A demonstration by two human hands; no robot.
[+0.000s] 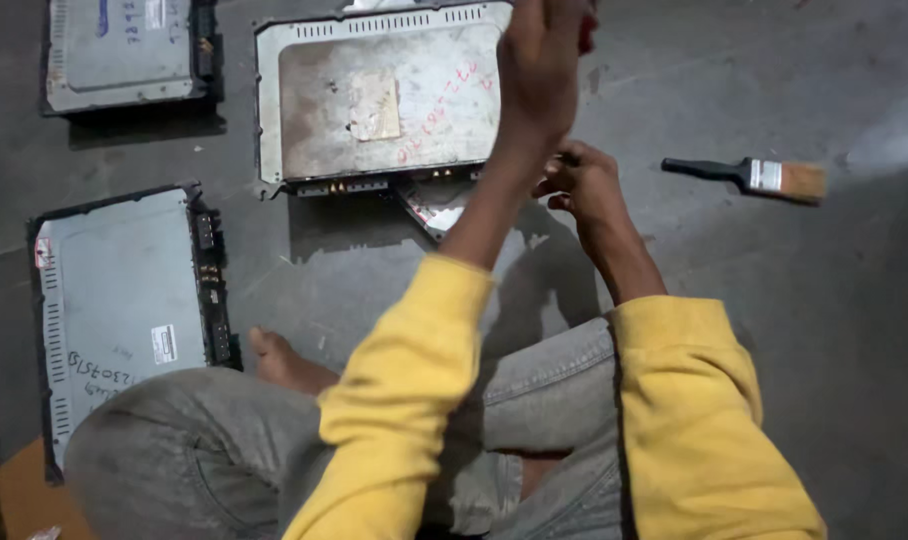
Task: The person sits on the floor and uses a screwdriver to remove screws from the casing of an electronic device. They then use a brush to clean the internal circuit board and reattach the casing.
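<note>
Nearest you, your legs in grey trousers (224,450) are folded on the concrete floor (854,350), a bare foot (279,362) showing beside the left knee, and both yellow sleeves (404,400) reach forward from the bottom edge.

Just beyond, your right hand (586,185) hovers low over the floor with its fingers curled in close together; whether they pinch anything small you cannot tell, since the motion blurs them. Your left hand (546,45) is raised higher, its forearm crossing in front of the middle panel, and the top edge of the view cuts off its fingers, so their state cannot be told either.

Past the hands lies the middle metal panel (374,95), a flat grey casing with vent slots along its rim, a worn patch and a pale sticker at its centre. Its near right corner sits just under your left forearm and close to the left of your right hand's fingers, not touching them. A loose bracket piece (436,212) pokes out from under its near edge.

To your right, well apart from the right hand, a paintbrush (764,178) with a black handle lies flat. To your left rest two more grey panels, one near (124,300) and one far (119,50).
</note>
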